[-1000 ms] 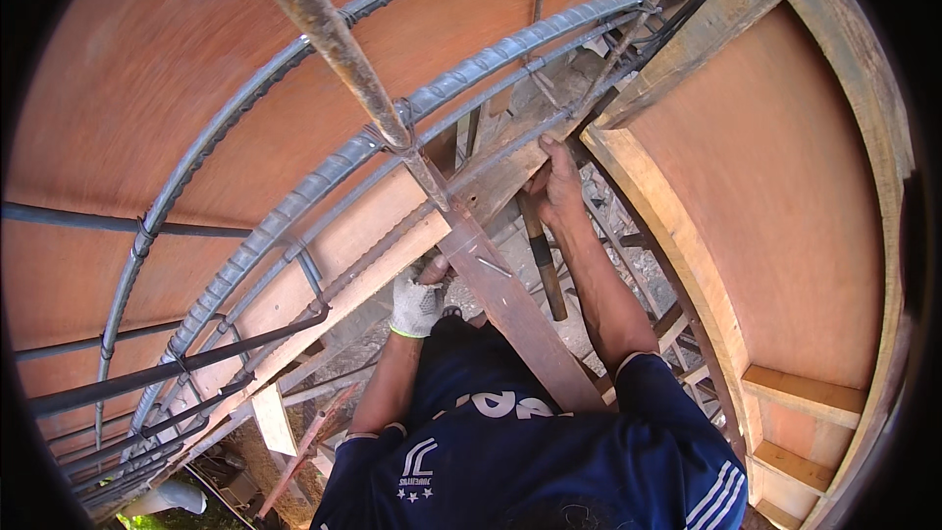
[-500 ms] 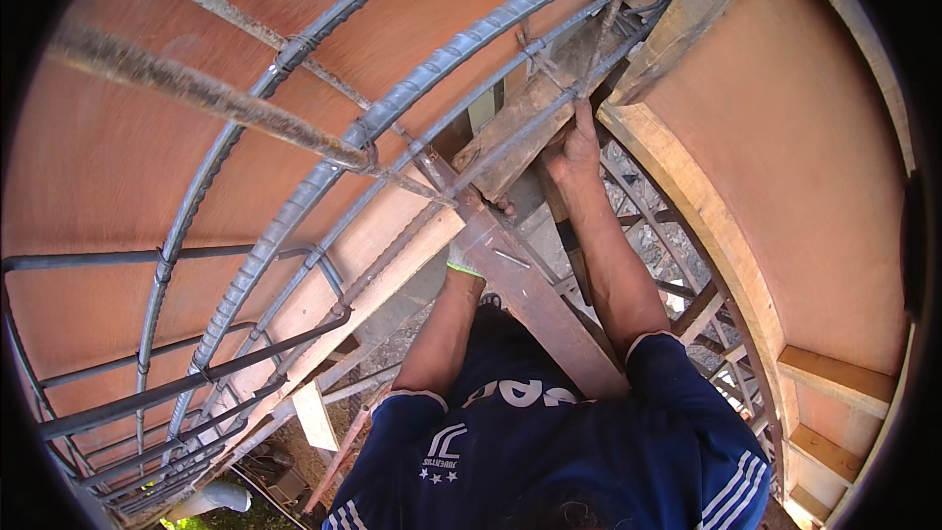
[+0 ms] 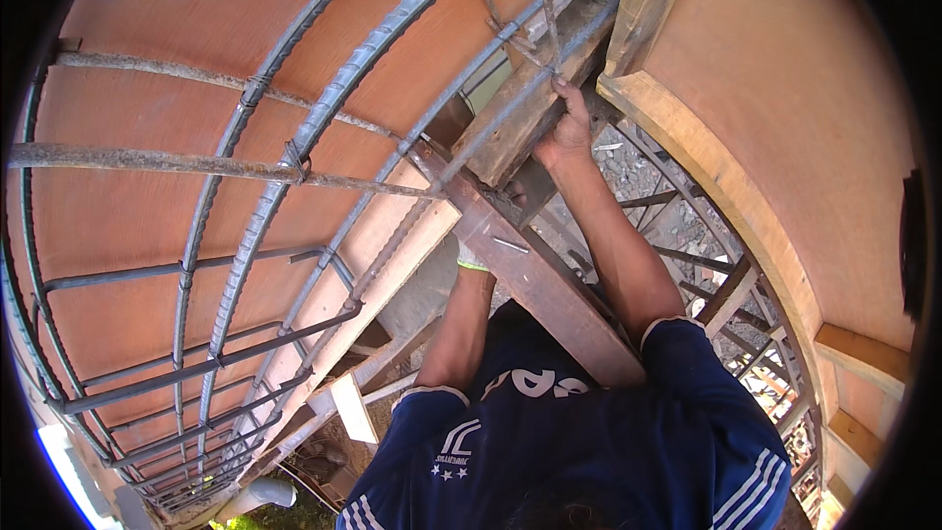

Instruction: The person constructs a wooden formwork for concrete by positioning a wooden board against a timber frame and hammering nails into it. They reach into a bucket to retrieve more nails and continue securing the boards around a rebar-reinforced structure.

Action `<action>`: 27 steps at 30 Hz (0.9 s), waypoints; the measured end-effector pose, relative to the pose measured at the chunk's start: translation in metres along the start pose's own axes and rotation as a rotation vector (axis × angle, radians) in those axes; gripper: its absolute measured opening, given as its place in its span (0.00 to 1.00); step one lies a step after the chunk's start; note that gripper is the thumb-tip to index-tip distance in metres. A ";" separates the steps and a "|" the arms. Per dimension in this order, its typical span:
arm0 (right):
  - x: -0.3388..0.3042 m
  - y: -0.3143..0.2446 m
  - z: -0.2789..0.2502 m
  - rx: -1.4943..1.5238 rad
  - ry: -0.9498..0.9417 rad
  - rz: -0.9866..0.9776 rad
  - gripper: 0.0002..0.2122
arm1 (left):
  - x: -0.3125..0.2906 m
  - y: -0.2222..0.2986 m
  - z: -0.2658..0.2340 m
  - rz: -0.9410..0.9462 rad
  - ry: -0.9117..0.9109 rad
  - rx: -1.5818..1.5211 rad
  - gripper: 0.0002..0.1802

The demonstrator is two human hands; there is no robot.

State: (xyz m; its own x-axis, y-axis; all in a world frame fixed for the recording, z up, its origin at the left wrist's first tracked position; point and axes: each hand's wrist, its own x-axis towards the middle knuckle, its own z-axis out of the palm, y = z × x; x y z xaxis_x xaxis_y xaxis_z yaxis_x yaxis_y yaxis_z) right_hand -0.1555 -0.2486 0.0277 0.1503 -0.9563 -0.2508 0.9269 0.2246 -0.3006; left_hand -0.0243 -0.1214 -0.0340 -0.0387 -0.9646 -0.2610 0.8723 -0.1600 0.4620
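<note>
My bare right hand (image 3: 566, 134) has hold of the right edge of a weathered timber (image 3: 525, 98), thumb lying up against it and the other fingers curled in underneath, their tips out of my sight. That timber slants from the middle of the scene away to the far right, its near end just beside a reddish-brown beam (image 3: 549, 285), with a thin steel bar (image 3: 505, 128) running along over it. My left hand (image 3: 472, 256), in a pale glove with a green-edged cuff, goes in under the beam; a few fingertips (image 3: 516, 192) show on its right side, close to the timber's near end, but the beam covers the rest, so I can't tell whether they're spread, pressed together or pinching anything. The beam runs from there back toward my dark blue shirt (image 3: 589, 442), a nail-like metal pin (image 3: 510, 245) lying across its upper face. On the left, a pale board (image 3: 404, 221) meets the beam, and beyond it ribbed bars (image 3: 329, 113) curve past an orange-brown panel (image 3: 128, 236). To the right of my forearm a curved wooden rib (image 3: 731, 172) edges another panel (image 3: 785, 98), with gravel (image 3: 628, 172) showing below in the gap.
</note>
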 end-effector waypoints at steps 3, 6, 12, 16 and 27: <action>0.004 0.002 0.001 -0.005 0.014 0.010 0.26 | -0.007 0.006 -0.024 -0.004 -0.060 0.190 0.26; 0.017 0.006 -0.004 0.009 0.062 0.030 0.27 | -0.036 0.002 -0.017 0.015 -0.010 0.285 0.29; 0.022 0.013 -0.004 0.032 -0.005 -0.008 0.25 | -0.084 0.008 0.026 0.102 0.070 0.124 0.46; 0.025 0.017 0.000 0.013 -0.045 -0.008 0.28 | -0.086 0.018 0.053 0.140 0.023 0.176 0.53; 0.032 0.018 -0.013 0.024 -0.010 0.039 0.26 | -0.061 0.017 0.047 0.219 0.072 0.349 0.61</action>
State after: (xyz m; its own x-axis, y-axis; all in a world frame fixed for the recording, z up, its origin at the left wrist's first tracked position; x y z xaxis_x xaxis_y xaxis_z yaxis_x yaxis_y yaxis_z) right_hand -0.1386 -0.2724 0.0026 0.1901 -0.9487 -0.2525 0.9282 0.2575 -0.2685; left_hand -0.0301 -0.0748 0.0296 0.1741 -0.9686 -0.1775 0.6384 -0.0263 0.7693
